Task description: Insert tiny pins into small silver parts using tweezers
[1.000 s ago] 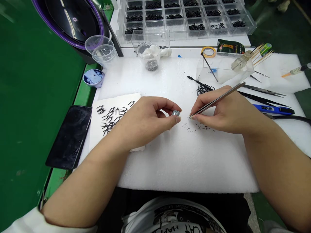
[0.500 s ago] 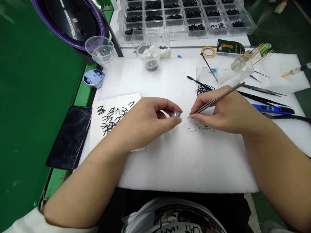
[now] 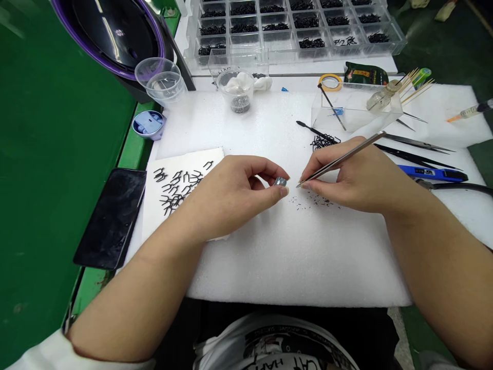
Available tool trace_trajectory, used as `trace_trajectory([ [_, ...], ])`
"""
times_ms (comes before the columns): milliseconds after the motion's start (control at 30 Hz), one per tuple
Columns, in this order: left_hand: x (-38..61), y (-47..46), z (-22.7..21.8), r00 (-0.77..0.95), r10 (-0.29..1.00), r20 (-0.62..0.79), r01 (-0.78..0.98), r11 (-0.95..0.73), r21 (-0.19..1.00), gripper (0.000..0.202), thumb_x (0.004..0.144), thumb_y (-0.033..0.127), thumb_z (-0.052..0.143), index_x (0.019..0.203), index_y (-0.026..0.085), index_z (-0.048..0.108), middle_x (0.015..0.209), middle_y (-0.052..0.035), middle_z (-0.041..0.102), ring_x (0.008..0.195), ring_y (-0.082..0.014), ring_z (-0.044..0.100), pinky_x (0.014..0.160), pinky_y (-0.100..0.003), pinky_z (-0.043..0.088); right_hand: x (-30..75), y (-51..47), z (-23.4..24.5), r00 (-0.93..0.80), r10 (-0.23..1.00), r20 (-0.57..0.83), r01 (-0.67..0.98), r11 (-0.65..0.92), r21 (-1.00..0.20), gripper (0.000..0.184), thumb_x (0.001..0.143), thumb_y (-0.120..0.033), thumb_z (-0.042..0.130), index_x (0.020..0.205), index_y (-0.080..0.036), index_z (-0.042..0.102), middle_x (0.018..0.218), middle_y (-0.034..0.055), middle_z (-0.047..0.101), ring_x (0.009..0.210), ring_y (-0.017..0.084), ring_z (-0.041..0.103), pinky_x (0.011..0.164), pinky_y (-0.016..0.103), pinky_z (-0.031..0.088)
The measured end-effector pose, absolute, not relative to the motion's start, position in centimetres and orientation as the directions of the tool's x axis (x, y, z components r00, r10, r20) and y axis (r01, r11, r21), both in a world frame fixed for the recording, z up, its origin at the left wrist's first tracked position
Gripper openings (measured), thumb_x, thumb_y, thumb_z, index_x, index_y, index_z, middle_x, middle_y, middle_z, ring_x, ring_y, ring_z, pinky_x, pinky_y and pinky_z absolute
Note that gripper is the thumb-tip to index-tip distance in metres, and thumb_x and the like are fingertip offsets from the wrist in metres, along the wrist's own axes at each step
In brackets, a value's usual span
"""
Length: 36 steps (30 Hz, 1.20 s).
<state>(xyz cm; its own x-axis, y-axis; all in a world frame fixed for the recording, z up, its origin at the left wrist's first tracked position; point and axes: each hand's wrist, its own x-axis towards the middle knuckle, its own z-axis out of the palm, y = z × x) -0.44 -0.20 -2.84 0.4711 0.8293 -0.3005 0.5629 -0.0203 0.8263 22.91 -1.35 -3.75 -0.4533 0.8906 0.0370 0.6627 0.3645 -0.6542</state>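
Note:
Between thumb and fingertips, my left hand (image 3: 242, 192) pinches a small silvery metal block (image 3: 280, 181). My right hand (image 3: 346, 174) is closed like a pen grip round metal tweezers (image 3: 342, 158), whose tips point down and left, just right of the block and apart from it. Tiny black bits (image 3: 314, 200) are scattered on the white foam sheet (image 3: 292, 257) under the tweezers. Behind my right hand lies a small heap of black bent pieces (image 3: 323, 142). More black U-shaped pieces (image 3: 175, 190) rest on a white pad (image 3: 154, 226), partly hidden by my left arm.
A compartment box (image 3: 277, 38) of black pieces stands at the back. Clear cups (image 3: 164, 85), a cup with white wads (image 3: 239, 92) and a clear tray (image 3: 358, 110) stand nearer. At right lie tools and a blue cutter (image 3: 435, 173); at left, a phone (image 3: 110, 218).
Almost nothing differs. The back end of the tweezers has shifted very slightly left and down; both hands keep their grips and places.

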Motion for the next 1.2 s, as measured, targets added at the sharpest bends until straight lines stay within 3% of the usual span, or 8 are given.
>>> trace_trajectory([
  [267,-0.52,-0.3,-2.89,0.472,0.828,-0.303,0.557,-0.014,0.83,0.02,0.082,0.043,0.071,0.099,0.032,0.073,0.065,0.0047,0.06,0.059,-0.0072,0.053,0.051,-0.019,0.041,22.89,-1.47,-3.87,-0.463,0.884,0.059,0.657,0.388,-0.646,0.003,0.079,-0.018,0.067,0.08,-0.019,0.069,0.074,-0.0059,0.067,0.065,0.007,0.058,0.057,0.023,0.045],
  [767,-0.46,-0.3,-2.81,0.485,0.819,-0.306,0.56,-0.023,0.828,0.024,0.084,0.046,0.07,0.101,0.03,0.073,0.067,0.0028,0.059,0.061,-0.0089,0.053,0.052,-0.021,0.041,22.82,-1.42,-3.6,-0.44,0.897,0.038,0.665,0.354,-0.657,0.004,0.078,-0.017,0.066,0.081,-0.019,0.069,0.076,-0.0013,0.068,0.069,0.015,0.062,0.058,0.03,0.045],
  [1200,-0.43,-0.38,-2.75,0.491,0.819,-0.297,0.559,-0.035,0.828,0.021,0.085,0.045,0.069,0.099,0.031,0.072,0.065,0.0045,0.059,0.059,-0.0075,0.052,0.051,-0.02,0.041,22.86,-1.29,-3.62,-0.442,0.897,0.021,0.664,0.342,-0.665,0.002,0.078,-0.019,0.068,0.08,-0.02,0.068,0.076,-0.0022,0.067,0.069,0.014,0.06,0.059,0.029,0.044],
])
